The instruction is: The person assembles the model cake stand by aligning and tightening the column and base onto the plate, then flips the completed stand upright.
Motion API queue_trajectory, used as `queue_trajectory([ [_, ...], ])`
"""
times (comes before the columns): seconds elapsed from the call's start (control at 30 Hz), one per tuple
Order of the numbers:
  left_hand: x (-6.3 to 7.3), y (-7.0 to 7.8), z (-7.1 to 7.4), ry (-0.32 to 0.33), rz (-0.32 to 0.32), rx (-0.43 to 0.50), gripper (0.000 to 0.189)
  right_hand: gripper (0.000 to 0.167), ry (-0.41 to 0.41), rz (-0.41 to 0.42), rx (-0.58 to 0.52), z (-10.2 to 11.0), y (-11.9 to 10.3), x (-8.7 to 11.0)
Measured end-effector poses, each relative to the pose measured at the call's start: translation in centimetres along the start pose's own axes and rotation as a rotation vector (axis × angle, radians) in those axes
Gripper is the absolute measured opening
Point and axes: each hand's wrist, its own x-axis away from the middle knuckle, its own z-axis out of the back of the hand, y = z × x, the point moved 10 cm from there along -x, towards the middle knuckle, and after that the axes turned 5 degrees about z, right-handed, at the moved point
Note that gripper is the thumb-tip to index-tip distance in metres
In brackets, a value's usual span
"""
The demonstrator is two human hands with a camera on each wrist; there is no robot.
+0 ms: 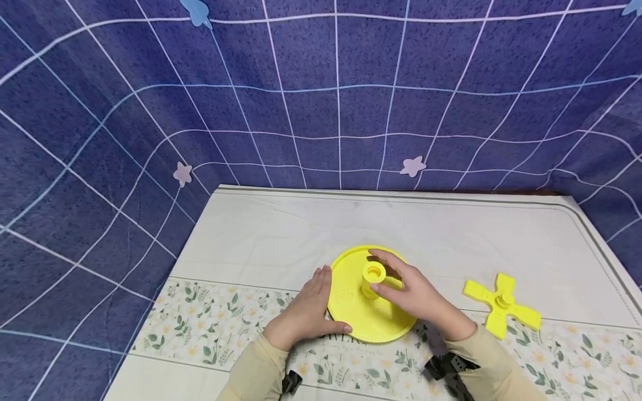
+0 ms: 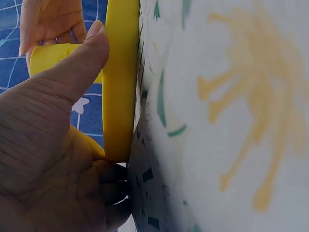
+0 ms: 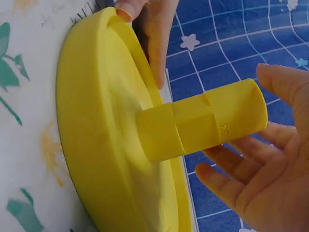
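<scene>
A yellow round base (image 1: 346, 312) with a raised rim lies on the table. From its middle rises a short hollow yellow post (image 1: 373, 278), standing upright. My left hand (image 1: 308, 309) holds the base's left side, its thumb at the front rim and its fingers along the left edge. Around the post curves my right hand (image 1: 413, 289), thumb and fingers on opposite sides. In the right wrist view, space shows between this hand's thumb and the post (image 3: 203, 121). The number 33 is marked on the post's side.
A yellow four-armed cross piece (image 1: 503, 303) with a small hub lies to the right of the base. A floral band (image 1: 210, 323) crosses the white tablecloth (image 1: 281, 228). Blue gridded fabric (image 1: 311, 111) with star shapes hangs behind and at the sides.
</scene>
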Motion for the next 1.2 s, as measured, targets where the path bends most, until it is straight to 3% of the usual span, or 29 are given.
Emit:
queue_trajectory([
  [0.2,0.0,-0.1,-0.2,-0.005,0.003,0.0,0.126,0.047,-0.037,-0.024,-0.037,-0.2,0.7,-0.1],
  [0.63,-0.1,0.0,-0.2,-0.002,0.003,-0.016,0.125,0.044,0.058,0.007,0.049,0.2,0.1,0.2],
  [0.93,-0.1,0.3,-0.1,0.005,0.009,-0.05,0.125,0.047,0.104,-0.032,0.15,0.2,-0.2,0.6],
  [1.2,0.0,0.2,0.0,-0.019,0.009,-0.032,0.125,0.052,0.061,-0.053,0.134,1.2,-0.5,0.8],
])
